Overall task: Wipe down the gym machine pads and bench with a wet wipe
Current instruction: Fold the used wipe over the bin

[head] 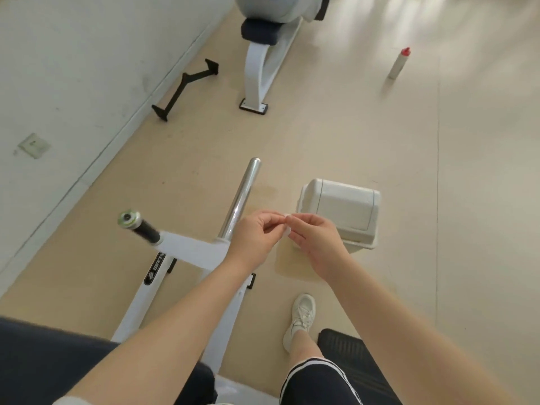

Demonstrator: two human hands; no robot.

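both hands, left hand and right hand, pinched a small crumpled white wet wipe above the beige floor; its long axis could not be told.

Left hand and right hand pinch small white wipe above white bin.

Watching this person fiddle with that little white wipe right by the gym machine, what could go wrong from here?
The wipe is pinched only at the fingertips of the left hand and right hand, so it might tear or slip to the floor. The chrome bar and black handle jut out beside the hands; a careless reach could knock them. The bottle stands in open floor, easy to kick.
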